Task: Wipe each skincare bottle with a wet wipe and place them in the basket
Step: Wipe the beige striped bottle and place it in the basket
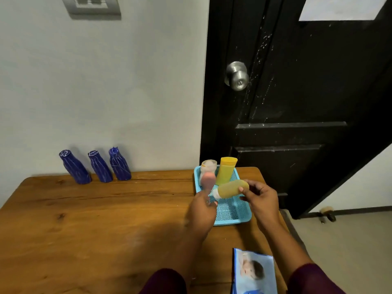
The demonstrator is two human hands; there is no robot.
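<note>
The right grip (262, 200) is clenched on a mustard-yellow bottle (232, 188), thumb and fingers pinching its base end. The bottle lies almost level in the air, and its pale cap points toward the other hand. The left grip (202, 211) meets it at that cap and is closed round a pinkish thing (206, 181). That thing is too blurred for me to say whether it is the wipe or another small bottle.

Both hands hang over the blue basket (231, 222), which sits at the counter's (106, 219) far right corner. A clear bottle (209, 166) and a yellow tube (227, 169) already stand upright at the basket's far end, and its near half shows bare mesh.

I'd judge this bottle is at the end of its wiping, or just about to be set down. The next move calls for lowering it into the free near half without knocking over the two that stand there.

Three blue bottles (97, 166) wait in a row along the far edge against the wall, well apart from the basket, so a long reach leftward comes after. The wipes pack (254, 270) lies at the near right edge, handy if a fresh wipe is wanted.
</note>
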